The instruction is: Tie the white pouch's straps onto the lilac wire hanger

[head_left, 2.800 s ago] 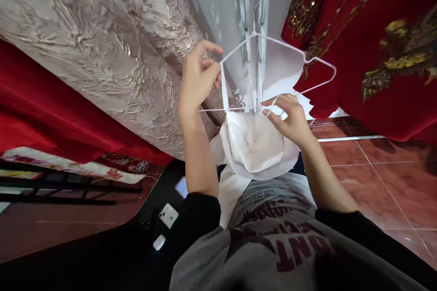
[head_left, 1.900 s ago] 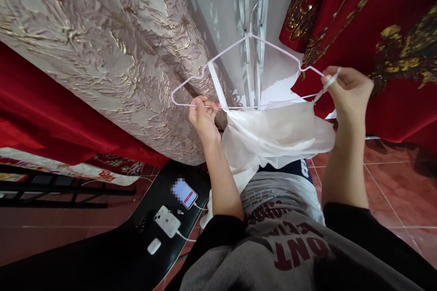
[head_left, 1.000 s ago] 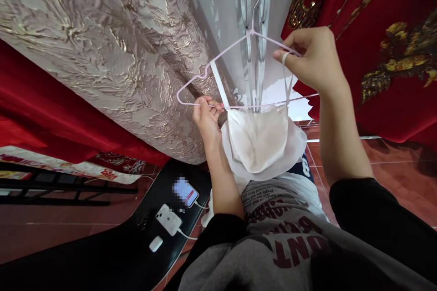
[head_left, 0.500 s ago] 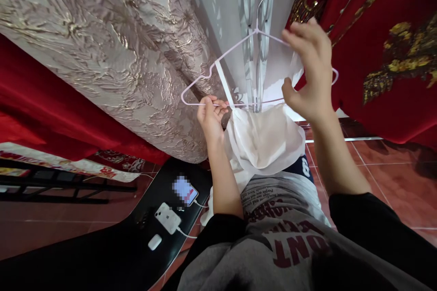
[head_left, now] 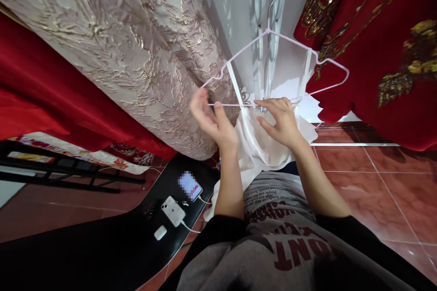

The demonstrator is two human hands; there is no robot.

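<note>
A pale pink clothes hanger hangs by its hook in front of a metal stand. A white garment with thin straps hangs on it, one strap over each sloping arm. My left hand is at the hanger's left corner, slightly blurred, its thumb apart from the fingers near the lower bar. My right hand reaches over the garment's top edge near the middle of that bar, fingers stretched and thumb apart. Whether its fingertips touch the bar or the cloth I cannot tell.
Textured pinkish-beige fabric hangs at left, red cloth with gold sequins at right. Two phones, one a white phone, and a white earbud case lie on a black bench. Red tiles cover the floor.
My right hand has come down and left from the hanger's right arm to the garment's top. My left hand has loosened from the lower bar. The view has shifted slightly.
</note>
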